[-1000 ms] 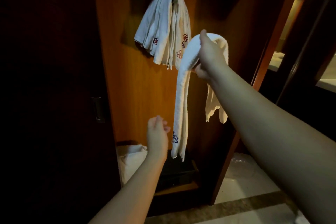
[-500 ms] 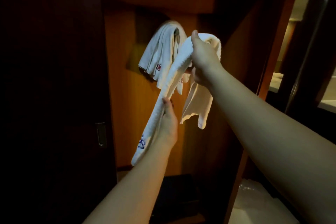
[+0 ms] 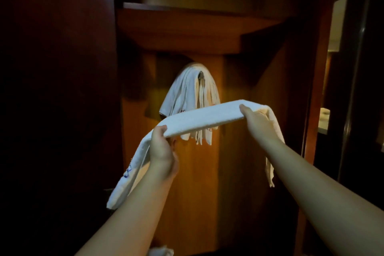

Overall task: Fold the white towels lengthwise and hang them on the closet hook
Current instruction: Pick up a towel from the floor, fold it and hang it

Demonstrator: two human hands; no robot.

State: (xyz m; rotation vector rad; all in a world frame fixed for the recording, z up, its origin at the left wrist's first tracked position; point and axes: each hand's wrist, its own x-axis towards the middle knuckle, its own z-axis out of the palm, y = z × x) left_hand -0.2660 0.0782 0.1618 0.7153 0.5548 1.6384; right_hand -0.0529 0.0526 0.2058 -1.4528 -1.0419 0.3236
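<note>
- Both hands grip one folded white towel (image 3: 204,116), stretched between them as a long narrow band, nearly level and rising slightly toward the right.
- Left hand (image 3: 163,151) holds the band near its left end, thumb on top and fingers curled underneath.
- Right hand (image 3: 258,121) holds the band near its right end, thumb laid along the top and fingers wrapped below.
- Past the left hand, one loose end of the towel hangs down and to the left, with a small blue embroidered mark on it; past the right hand, the other end drops behind the right forearm.
- One hook (image 3: 200,76) shows on the back panel of the closet (image 3: 187,183), just above and behind the held towel.
- A bundle of hanging towels (image 3: 182,93) is draped over that hook; the layers overlap too much to count them.
- The held band crosses in front of the lower part of the bundle, hiding its middle; only its tips show below the band.
- One wooden shelf (image 3: 187,29) spans the closet above the hook.
- A dark door panel (image 3: 56,100) fills the left side.
- A scrap of white cloth (image 3: 161,251) shows at the bottom edge, between the forearms.
</note>
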